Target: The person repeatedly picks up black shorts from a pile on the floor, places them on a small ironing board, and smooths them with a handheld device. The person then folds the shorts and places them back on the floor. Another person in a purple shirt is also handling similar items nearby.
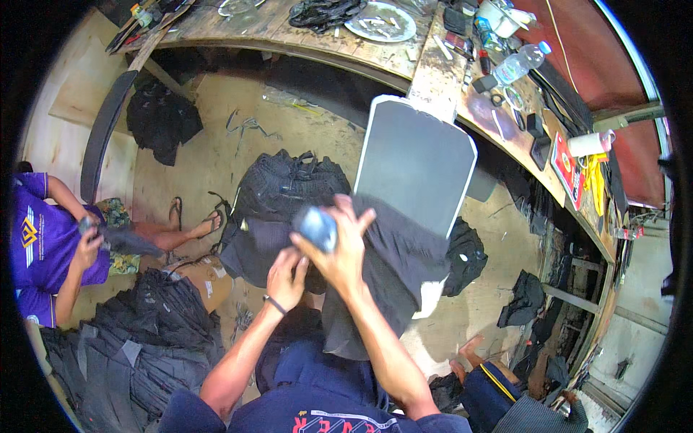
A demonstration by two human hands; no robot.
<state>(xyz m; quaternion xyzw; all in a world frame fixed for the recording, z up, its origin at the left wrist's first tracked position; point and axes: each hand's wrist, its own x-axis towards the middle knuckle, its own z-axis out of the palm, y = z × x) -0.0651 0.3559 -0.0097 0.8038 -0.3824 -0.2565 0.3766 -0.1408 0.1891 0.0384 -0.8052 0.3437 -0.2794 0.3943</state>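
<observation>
My right hand (345, 252) grips a rounded, dark blue object with a shiny pale end (316, 228), blurred so that its kind is unclear. Close below it, my left hand (287, 278) has its fingers curled together, with a dark band on the wrist. Whatever those fingers hold, if anything, is hidden. Just right of my hands, a black garment (397, 263) drapes over the near end of a flat grey board with white edges (415, 162). Part of the garment hangs toward my lap. Beyond my hands lies a pile of black garments (289, 184).
A wooden workbench (267, 29) spans the far side and curves right, bearing a plate (380, 22), a plastic bottle (516, 65) and a white cup (590, 143). Another person (65, 231) sits left, behind a black cloth heap (137, 346). Someone's legs (491, 375) show lower right.
</observation>
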